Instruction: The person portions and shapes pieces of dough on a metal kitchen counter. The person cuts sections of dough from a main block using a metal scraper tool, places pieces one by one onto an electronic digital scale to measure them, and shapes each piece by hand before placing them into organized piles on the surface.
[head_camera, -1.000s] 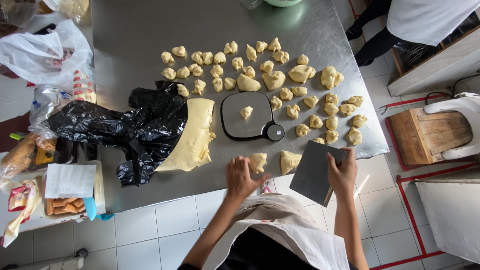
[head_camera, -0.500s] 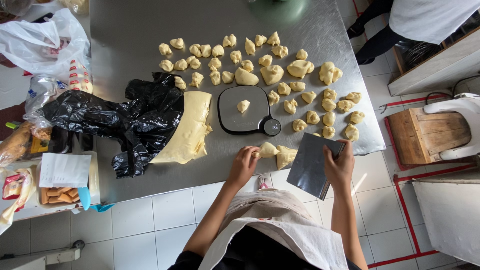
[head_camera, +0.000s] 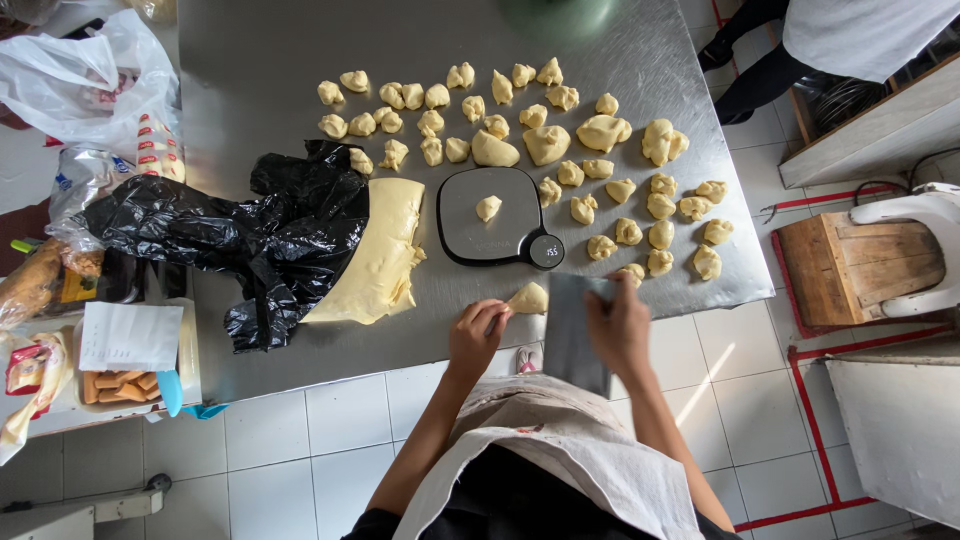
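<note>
- Dozens of small dough pieces already lie portioned on the steel worktop, spread from 10 to 3 o'clock of the scale.
- One small piece sits on the scale's plate.
- Left hand touches a dough lump at the worktop's near edge, at 6 o'clock of the scale; its grip looks pinched on the lump's tip.
- Right hand holds a flat metal scraper, grip closed on its top edge, just right of the lump.
- Much remains: a large dough slab lies uncut on a black bag, at 9 o'clock of the scale.
</note>
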